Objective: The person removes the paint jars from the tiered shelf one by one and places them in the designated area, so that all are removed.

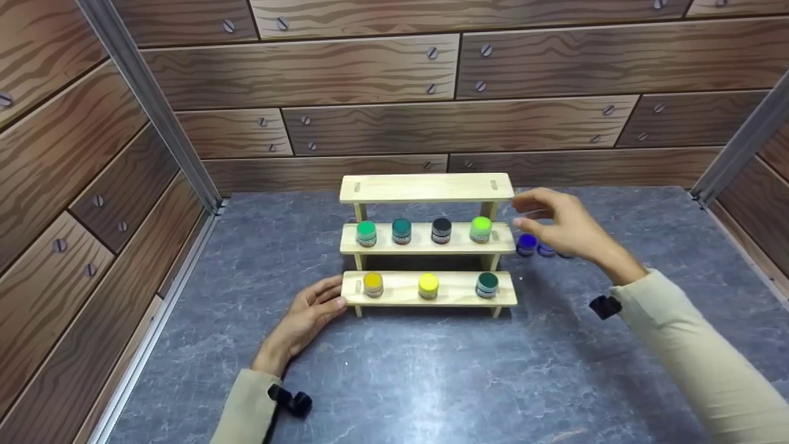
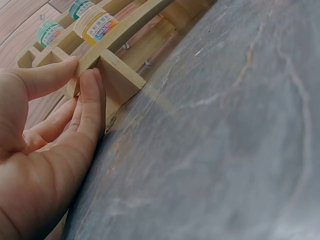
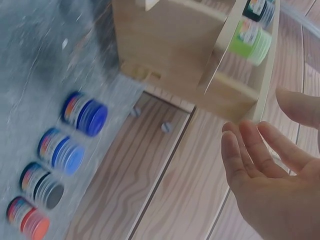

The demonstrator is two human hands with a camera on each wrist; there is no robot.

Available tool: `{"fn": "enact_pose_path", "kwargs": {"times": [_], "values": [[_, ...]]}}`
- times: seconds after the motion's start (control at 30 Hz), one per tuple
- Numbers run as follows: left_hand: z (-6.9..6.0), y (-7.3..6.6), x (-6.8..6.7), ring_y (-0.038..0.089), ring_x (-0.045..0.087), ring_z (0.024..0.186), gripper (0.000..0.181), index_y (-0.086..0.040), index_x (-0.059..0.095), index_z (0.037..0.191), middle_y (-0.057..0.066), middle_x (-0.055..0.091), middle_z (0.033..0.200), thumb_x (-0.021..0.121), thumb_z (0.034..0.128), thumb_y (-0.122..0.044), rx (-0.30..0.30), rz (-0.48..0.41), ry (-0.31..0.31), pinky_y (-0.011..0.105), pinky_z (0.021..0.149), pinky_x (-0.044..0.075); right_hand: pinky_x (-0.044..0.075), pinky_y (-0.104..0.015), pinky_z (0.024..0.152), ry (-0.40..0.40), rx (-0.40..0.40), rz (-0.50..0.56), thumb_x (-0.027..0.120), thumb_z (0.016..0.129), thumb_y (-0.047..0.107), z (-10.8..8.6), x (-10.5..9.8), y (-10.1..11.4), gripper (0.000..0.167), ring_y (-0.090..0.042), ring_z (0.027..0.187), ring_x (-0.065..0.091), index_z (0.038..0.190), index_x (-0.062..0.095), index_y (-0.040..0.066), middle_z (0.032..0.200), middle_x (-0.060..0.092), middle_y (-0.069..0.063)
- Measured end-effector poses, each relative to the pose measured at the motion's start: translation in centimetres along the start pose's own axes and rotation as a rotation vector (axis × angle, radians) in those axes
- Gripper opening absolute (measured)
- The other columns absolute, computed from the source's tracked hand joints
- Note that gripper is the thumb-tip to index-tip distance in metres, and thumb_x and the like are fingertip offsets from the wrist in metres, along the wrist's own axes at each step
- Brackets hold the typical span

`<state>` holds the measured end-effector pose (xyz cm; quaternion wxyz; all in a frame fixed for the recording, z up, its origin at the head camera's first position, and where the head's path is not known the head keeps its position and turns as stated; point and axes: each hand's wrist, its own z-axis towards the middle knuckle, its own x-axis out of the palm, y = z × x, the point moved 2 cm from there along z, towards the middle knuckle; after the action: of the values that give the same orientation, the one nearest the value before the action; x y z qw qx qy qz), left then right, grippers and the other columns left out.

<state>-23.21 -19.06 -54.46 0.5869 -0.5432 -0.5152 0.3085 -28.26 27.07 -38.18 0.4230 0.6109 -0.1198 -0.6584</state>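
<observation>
A pale wooden three-step display rack stands on the grey marbled table. Several small paint jars line its middle step, among them a light green jar. Three jars stand on the lowest step: an ochre jar, a yellow jar and a dark green jar. My left hand pinches the left end of the lowest step, its thumb above and fingers beneath in the left wrist view. My right hand, fingers loosely bent and holding nothing, is at the top step's right end; contact is unclear.
Right of the rack, a row of jars stands on the table, partly hidden by the right hand in the head view: dark blue, lighter blue, black and red-orange. Wood-patterned walls enclose the table.
</observation>
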Motion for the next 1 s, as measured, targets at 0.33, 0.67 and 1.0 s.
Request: {"fn": "enact_pose_path", "kwargs": {"times": [0.33,0.67,1.0], "values": [[0.0,0.0,0.1,0.016,0.061,0.128,0.07,0.011,0.033,0.161,0.03,0.042,0.16,0.066,0.1005,0.001,0.006,-0.004,-0.025,0.03,0.112,0.055,0.052,-0.061,0.112,0.043,-0.009,-0.012,0.072,0.103,0.014,1.0,2.2,0.8,0.042,-0.046,0.127,0.065,0.14,0.063,-0.003,0.136,0.067,-0.025],[0.0,-0.2,0.1,0.016,0.061,0.129,0.069,0.012,0.031,0.161,0.032,0.04,0.162,0.065,0.1015,0.002,-0.003,-0.003,-0.017,0.029,0.112,0.054,0.058,-0.058,0.106,0.011,-0.028,0.024,0.076,0.099,0.009,1.6,3.0,1.1,0.039,-0.044,0.12,0.069,0.133,0.067,-0.007,0.127,0.07,-0.026],[0.1,0.0,0.1,0.016,0.061,0.13,0.07,0.011,0.031,0.161,0.031,0.042,0.161,0.066,0.1014,0.0,0.0,0.005,-0.009,0.029,0.112,0.054,0.059,-0.055,0.102,0.043,-0.006,0.01,0.078,0.099,0.015,1.6,4.3,0.9,0.043,-0.038,0.114,0.071,0.135,0.067,-0.005,0.126,0.072,-0.023]]}}
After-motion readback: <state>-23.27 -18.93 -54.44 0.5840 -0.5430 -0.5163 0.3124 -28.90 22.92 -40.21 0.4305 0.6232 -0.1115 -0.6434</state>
